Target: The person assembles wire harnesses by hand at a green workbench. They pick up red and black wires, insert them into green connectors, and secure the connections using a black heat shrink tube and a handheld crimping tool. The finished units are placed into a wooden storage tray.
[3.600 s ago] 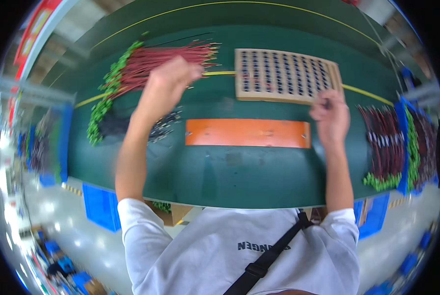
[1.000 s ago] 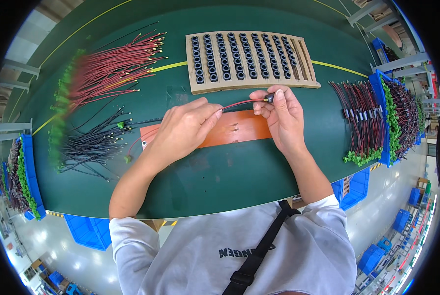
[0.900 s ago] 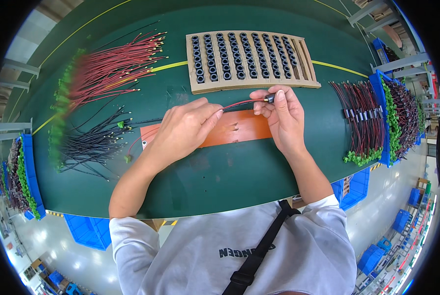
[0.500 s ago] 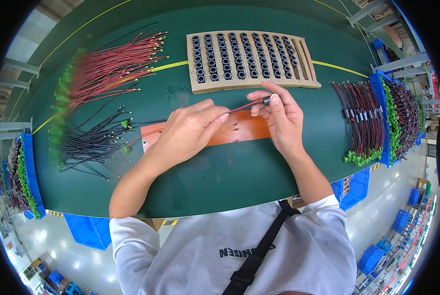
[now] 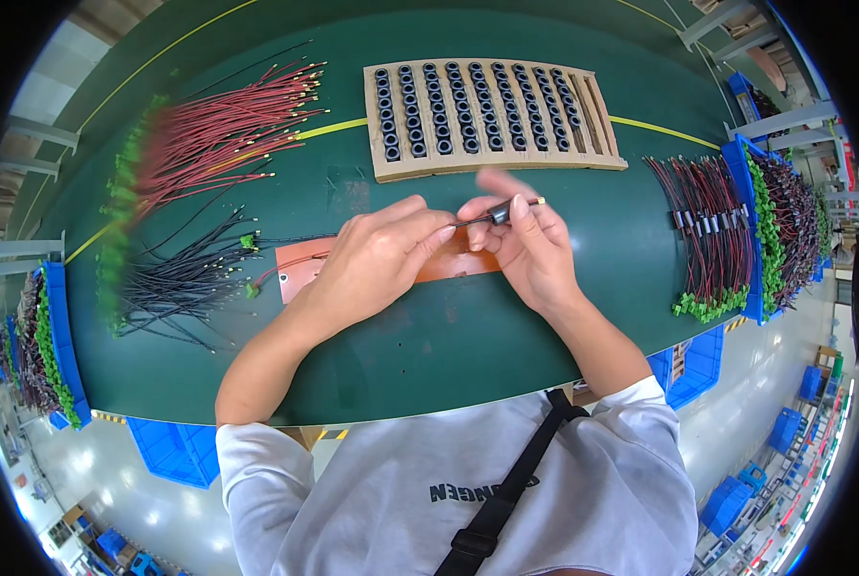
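Note:
My left hand pinches a pair of thin wires, one black and one red, over an orange mat. The wires trail out to its left, where the black wire and the red wire end in small green connectors. Between the thumb and fingers of my right hand is a black ferrite core, a short tube. The wires enter the core on the left, and their pale tips poke out on the right. One right finger is raised and blurred.
Beyond my hands lies a cardboard tray with rows of black cores. On the left are piles of red wires and black wires. On the right, finished-looking bundles with cores lie beside a blue bin.
The core has slid left along the wires, closer to my left hand, and the wire tips now show past it. My right hand has moved slightly left with it.

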Tool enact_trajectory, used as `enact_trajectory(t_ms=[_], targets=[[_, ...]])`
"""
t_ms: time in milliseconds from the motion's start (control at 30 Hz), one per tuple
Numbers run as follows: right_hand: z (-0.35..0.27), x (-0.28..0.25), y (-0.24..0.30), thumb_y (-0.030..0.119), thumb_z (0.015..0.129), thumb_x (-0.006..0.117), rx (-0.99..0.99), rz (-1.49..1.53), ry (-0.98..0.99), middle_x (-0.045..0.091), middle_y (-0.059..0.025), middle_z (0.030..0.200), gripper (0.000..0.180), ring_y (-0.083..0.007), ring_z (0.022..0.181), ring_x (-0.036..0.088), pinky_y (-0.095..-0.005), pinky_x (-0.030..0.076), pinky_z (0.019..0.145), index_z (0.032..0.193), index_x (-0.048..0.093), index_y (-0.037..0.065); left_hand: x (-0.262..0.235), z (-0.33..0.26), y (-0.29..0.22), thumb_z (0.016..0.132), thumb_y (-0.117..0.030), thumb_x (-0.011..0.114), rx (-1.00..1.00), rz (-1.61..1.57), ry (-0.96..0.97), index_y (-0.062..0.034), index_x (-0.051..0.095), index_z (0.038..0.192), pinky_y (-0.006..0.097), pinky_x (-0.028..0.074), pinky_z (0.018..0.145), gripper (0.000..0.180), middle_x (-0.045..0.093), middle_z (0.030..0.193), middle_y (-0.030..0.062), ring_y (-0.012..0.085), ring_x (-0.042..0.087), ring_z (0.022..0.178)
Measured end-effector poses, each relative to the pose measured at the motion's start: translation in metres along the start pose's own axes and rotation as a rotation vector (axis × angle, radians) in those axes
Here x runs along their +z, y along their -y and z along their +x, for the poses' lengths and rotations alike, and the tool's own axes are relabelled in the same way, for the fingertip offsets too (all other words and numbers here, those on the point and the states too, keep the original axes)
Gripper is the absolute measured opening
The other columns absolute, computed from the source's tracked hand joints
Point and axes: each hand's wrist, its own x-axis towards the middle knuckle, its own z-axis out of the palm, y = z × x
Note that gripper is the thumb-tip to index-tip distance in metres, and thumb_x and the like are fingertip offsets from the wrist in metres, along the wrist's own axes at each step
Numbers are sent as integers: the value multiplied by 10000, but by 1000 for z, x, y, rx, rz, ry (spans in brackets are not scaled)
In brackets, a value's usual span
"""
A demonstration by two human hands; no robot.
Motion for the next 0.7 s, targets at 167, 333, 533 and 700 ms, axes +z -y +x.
enact_trajectory(t_ms=[167, 333, 533, 700], targets=[[8, -13, 7, 318, 1127, 423, -53, -7, -21, 668, -131, 1052, 401, -185, 903, 636, -335, 549, 861, 1285, 564, -23, -18, 1, 4, 980, -115, 665, 44, 85, -11, 22, 724, 1065, 381, 499, 654, 171, 624, 797, 127, 289, 595, 681], [22, -53, 48, 319, 1117, 460, -244, 11, -186, 673, -124, 1047, 357, -170, 867, 625, -316, 543, 804, 1232, 594, 9, -61, 6, 5, 973, -96, 664, -148, 97, -34, 13, 731, 1021, 375, 500, 654, 137, 643, 791, 123, 295, 609, 685], [18, -7, 2, 278, 1114, 476, 24, 5, 76, 677, -180, 1213, 346, -184, 936, 632, -322, 551, 847, 1314, 569, 11, -34, 4, 6, 964, -99, 679, -11, -9, -8, 16, 721, 969, 361, 496, 659, 123, 663, 817, 127, 267, 626, 707], [17, 17, -12, 208, 1110, 488, -24, 3, 165, 645, -147, 1206, 275, -176, 1024, 616, -337, 544, 943, 1274, 571, 4, -50, -12, 9, 969, -96, 684, -66, -87, 29, 22, 730, 979, 321, 494, 612, 127, 695, 833, 106, 187, 641, 673]])
